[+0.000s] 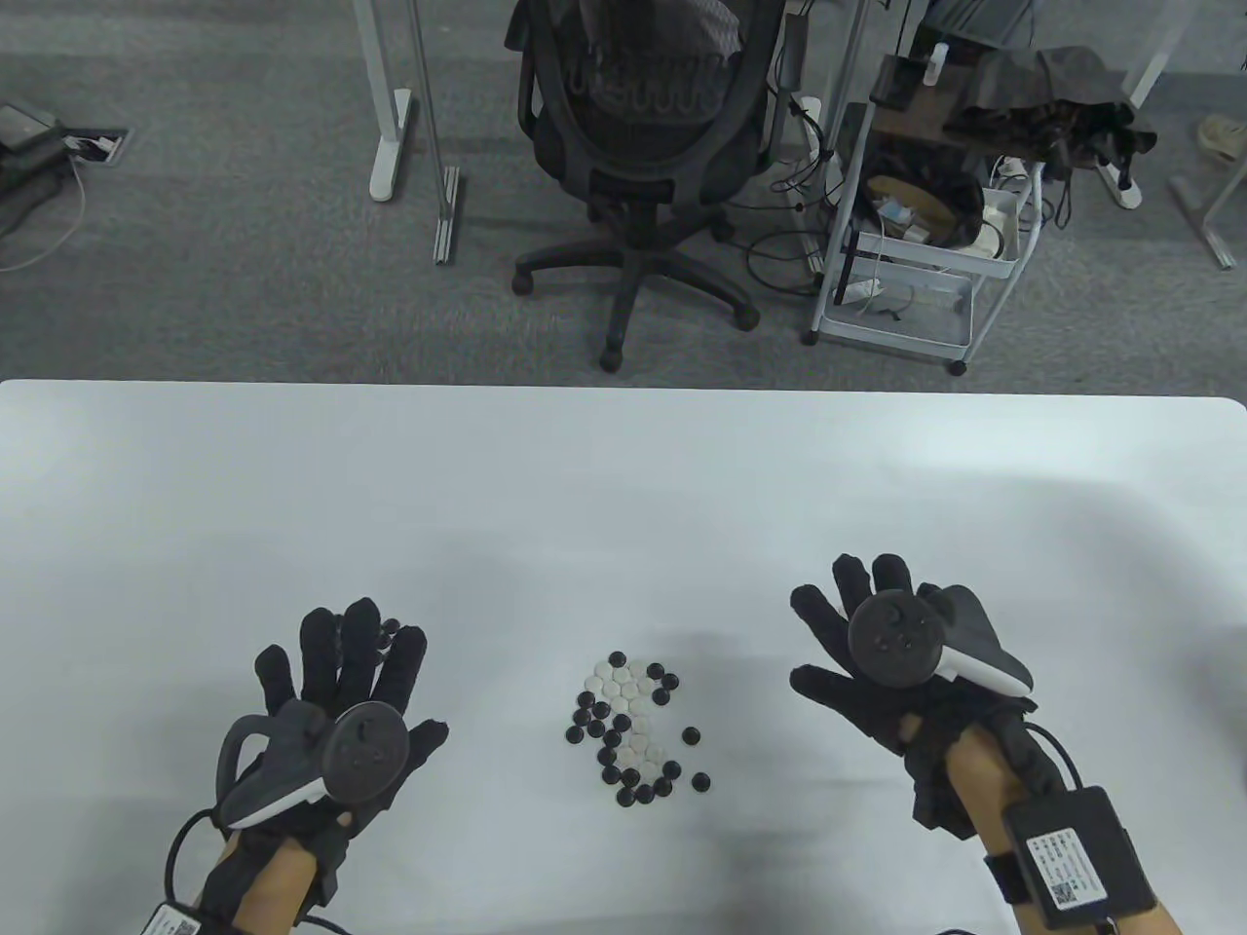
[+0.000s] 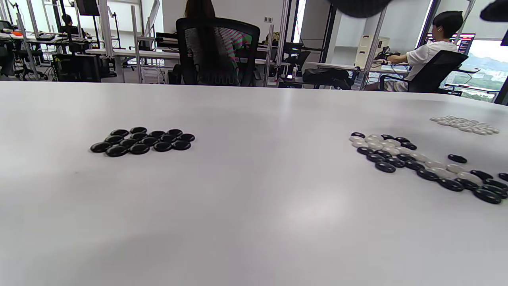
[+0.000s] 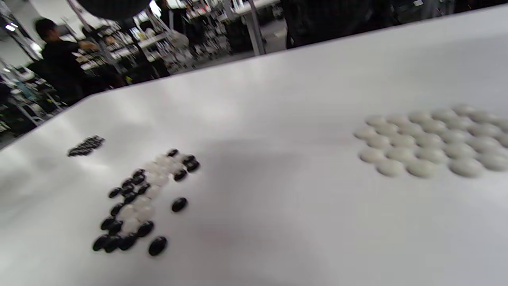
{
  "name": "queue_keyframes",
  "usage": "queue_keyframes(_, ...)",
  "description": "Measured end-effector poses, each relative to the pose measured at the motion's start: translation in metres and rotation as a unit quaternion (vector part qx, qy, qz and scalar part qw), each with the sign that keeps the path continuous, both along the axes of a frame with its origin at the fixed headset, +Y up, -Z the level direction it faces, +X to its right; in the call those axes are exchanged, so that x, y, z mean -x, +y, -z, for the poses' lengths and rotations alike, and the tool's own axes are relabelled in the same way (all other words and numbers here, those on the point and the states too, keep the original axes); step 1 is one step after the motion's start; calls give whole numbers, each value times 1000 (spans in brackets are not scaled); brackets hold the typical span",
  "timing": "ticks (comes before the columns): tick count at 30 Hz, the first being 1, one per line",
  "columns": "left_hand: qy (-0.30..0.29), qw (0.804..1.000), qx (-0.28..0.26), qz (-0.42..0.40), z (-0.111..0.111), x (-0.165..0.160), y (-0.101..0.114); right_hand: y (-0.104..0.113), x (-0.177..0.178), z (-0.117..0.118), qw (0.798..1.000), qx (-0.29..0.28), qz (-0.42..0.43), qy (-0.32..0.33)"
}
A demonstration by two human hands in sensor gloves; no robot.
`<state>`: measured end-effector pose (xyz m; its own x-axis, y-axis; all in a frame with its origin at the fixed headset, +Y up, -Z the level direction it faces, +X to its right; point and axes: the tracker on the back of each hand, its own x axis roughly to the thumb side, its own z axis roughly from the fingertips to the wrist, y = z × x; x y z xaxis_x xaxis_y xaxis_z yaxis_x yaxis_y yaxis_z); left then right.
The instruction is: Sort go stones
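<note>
Now the mixed pile of black and white stones (image 1: pixel 635 729) is seen lying on the white table (image 1: pixel 623 487), between the two hands and touched by neither. The left hand (image 1: pixel 336 716) is held over the table on the pile's left, fingers spread flat and apart, nothing gripped. Just past its fingertips a couple of black stones are glimpsed, belonging to the sorted black group (image 2: pixel 142 141); from the left wrist view that group is shown packed tightly together, well apart from the mixed pile, which lies off to the right in that view. The right hand (image 1: pixel 882 653) is held on the pile's right, fingers likewise fanned open, nothing pinched. A sorted white group (image 3: pixel 432 139) is shown by the right wrist view, laid in neat rows on the table, well apart from the mixed pile; in the table view it is hidden under the right hand. A few black stones are scattered at the mixed pile's right edge, one single black stone (image 1: pixel 691 735) set slightly apart. Beyond the table an office chair (image 1: pixel 638 146) and a white cart (image 1: pixel 916 243) are made out on the grey floor.
</note>
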<state>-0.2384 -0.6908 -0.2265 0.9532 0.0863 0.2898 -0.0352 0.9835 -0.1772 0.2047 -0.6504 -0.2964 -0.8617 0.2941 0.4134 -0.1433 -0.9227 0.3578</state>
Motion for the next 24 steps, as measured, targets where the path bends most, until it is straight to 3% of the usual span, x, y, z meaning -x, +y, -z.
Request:
queue_keyframes(5, 0, 1000, -21, -3, -5, -2, 6, -6, 5, -19, 997, -72, -1, 23)
queue_keyframes(12, -8, 1000, -26, -6, -7, -3, 6, -23, -8, -31, 991, -130, 10, 7)
queue_keyframes(20, -6, 1000, -8, 5, -4, -7, 0, -53, -29, -29, 996, -83, 26, -9)
queue_keyframes(24, -7, 1000, -5, 7, -4, -8, -1, -54, -36, -28, 996, -87, 23, -15)
